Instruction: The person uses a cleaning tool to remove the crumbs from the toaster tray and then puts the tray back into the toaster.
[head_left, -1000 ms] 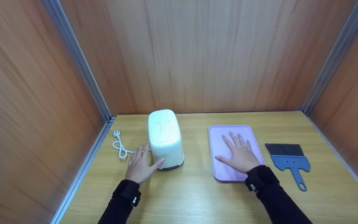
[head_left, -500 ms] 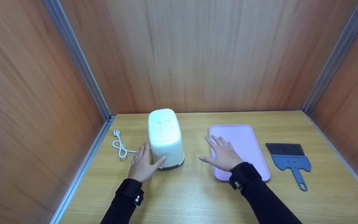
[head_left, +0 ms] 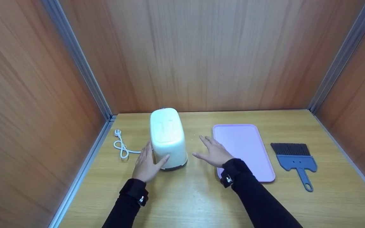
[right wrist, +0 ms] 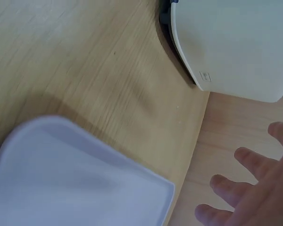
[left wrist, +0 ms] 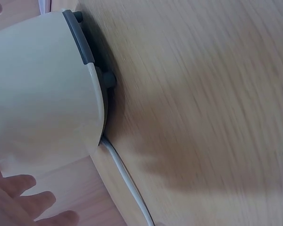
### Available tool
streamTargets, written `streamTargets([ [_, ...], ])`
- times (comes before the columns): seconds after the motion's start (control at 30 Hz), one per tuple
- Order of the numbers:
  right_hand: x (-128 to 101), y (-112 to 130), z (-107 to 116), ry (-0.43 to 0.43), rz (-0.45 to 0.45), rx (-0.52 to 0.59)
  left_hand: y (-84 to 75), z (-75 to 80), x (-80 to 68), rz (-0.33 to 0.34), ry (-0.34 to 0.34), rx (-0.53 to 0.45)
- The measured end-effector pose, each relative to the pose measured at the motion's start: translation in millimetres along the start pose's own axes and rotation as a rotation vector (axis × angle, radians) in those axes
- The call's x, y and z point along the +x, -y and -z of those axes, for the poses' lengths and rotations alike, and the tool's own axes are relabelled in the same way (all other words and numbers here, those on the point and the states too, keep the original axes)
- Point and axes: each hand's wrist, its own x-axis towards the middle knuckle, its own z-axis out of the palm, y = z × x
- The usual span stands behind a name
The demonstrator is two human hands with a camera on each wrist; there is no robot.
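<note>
Two hands bracket a white plastic toaster point(head_left: 168, 137) upright on the wooden counter point(head_left: 188, 196): left hand point(head_left: 146, 164) rests flat-fingered against its side, steadying it; right hand point(head_left: 213, 152), fingers spread, hovers beside the lilac tray point(head_left: 249, 148).

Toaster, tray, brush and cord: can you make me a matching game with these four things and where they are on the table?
Things:
1. toaster
2. pink tray
3. blue brush
4. white cord

Places:
A. farthest right on the table
B. between the toaster and the brush
C. at the left wall, lying in loops
D. touched by the left hand

Pairs: 1-D, 2-B, 3-A, 4-C
</note>
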Motion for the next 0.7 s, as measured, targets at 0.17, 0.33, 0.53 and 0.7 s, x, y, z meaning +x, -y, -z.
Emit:
streamTargets([
  [0.17,8,11,-7,0.002,-0.006,0.030,-0.5,-1.7,2.1,0.047,0.027,-0.080],
  [0.33,14,21,-15,0.014,-0.017,0.094,1.1,-3.4,3.9,0.070,0.045,-0.109],
  [0.53,19,29,-22,0.001,-0.050,0.221,-1.5,-6.3,10.1,0.094,0.060,-0.152],
  [0.7,22,31,-30,0.003,-0.083,0.360,-1.2,-12.5,12.1,0.093,0.029,-0.188],
])
